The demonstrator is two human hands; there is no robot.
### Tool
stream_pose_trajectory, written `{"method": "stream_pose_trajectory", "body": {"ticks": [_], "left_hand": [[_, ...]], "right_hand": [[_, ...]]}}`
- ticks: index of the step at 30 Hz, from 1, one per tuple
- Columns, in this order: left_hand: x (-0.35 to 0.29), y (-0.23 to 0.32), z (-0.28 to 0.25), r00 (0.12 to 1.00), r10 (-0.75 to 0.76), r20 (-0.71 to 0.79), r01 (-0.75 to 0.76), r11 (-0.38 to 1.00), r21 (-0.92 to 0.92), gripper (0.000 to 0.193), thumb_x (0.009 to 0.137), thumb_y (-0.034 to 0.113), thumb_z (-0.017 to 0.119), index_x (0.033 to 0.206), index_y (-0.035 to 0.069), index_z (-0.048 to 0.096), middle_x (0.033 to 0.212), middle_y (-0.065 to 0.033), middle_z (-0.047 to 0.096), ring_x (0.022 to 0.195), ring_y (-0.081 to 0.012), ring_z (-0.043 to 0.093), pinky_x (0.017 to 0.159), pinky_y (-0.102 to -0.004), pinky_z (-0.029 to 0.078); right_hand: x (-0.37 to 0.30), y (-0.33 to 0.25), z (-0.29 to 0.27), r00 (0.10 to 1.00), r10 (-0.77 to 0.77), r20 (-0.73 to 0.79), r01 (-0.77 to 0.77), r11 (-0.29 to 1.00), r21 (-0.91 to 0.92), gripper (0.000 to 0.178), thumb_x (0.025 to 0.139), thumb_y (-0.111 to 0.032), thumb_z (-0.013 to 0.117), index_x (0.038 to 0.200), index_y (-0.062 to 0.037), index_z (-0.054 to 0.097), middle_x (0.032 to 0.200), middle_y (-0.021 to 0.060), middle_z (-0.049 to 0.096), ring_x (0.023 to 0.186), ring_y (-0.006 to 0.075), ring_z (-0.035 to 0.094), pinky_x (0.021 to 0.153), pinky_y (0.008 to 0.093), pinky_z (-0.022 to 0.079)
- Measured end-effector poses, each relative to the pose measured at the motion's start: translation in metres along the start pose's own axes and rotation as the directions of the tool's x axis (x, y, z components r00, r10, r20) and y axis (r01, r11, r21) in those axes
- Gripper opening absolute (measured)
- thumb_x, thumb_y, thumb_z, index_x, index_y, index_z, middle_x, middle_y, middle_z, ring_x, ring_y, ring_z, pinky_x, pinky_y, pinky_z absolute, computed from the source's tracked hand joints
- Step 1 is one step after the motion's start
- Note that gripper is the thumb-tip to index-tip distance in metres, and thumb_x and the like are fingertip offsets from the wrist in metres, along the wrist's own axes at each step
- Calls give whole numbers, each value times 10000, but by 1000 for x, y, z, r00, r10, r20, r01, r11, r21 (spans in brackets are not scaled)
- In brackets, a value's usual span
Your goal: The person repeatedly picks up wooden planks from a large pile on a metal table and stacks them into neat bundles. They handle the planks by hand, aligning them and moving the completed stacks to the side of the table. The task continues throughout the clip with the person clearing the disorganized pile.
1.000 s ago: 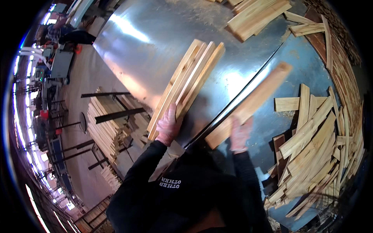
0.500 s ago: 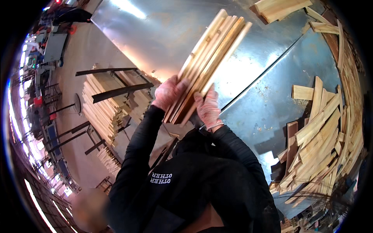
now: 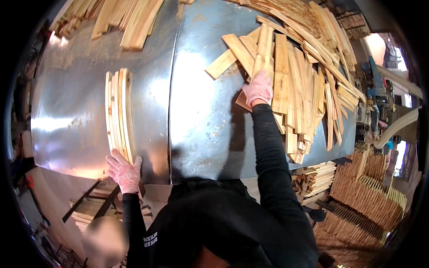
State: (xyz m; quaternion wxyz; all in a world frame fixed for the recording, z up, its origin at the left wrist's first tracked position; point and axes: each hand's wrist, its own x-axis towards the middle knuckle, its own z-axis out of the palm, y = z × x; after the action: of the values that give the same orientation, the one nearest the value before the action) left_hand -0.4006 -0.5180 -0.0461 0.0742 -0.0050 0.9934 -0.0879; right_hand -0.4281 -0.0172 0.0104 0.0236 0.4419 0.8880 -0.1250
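A small bundle of pale wooden slats (image 3: 119,111) stands side by side on the metal tabletop at the left. My left hand (image 3: 124,172), in a pinkish glove, is around the bundle's near end, fingers on one side and thumb on the other. On the right, my right hand (image 3: 260,87), gloved alike, is closed on the near end of a wooden board (image 3: 264,47). That board lies at the left side of a loose heap of wooden boards (image 3: 292,85). My palm hides the board's gripped end.
The shiny metal table (image 3: 196,125) has a seam (image 3: 171,102) running between my hands. More boards (image 3: 142,24) lie at its far left edge. Stacked slats (image 3: 319,178) stand beyond the near right edge, and a rack with dark bars (image 3: 107,201) stands below the left edge.
My view has swung to the right. The slat bundle, held up in both hands before, now rests on the table under my left hand. My right hand has left it and taken hold of a board.
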Motion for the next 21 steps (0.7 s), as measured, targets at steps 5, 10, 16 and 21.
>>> {"method": "stream_pose_trajectory", "body": {"ticks": [5,10,16,21], "left_hand": [[17,137,-25,871,452,193,35,333,-942,764,931,452,615,1515,33,354,1342,-190,525,1052,-253,616,855,-391,541],[5,262,-31,202,963,176,961,-160,-226,723,988,550,501,1411,-29,412,1261,-218,592,1099,-301,639,919,-413,549],[-32,289,-55,379,896,233,825,-213,-524,753,921,527,665,1386,-27,455,1175,-178,639,1039,-264,662,871,-393,560],[-64,327,-54,381,870,313,897,-267,-351,683,891,476,735,1304,-31,537,1129,-173,648,1007,-296,673,884,-436,571]], "right_hand": [[-66,32,-39,883,-250,397,-33,810,585,527,823,-238,751,1263,-3,582,1258,210,645,1150,375,626,962,450,505],[-32,84,-41,962,-123,-244,133,991,24,947,814,-478,750,1509,14,335,1465,345,422,1401,460,373,1152,512,299],[-5,102,-23,981,-185,58,191,973,-132,929,765,-342,789,1510,-14,342,1537,320,338,1402,452,389,1132,467,376],[-113,141,-28,881,-468,69,389,799,459,814,799,-265,738,1481,5,386,1485,283,429,1361,406,451,1093,452,433]]}}
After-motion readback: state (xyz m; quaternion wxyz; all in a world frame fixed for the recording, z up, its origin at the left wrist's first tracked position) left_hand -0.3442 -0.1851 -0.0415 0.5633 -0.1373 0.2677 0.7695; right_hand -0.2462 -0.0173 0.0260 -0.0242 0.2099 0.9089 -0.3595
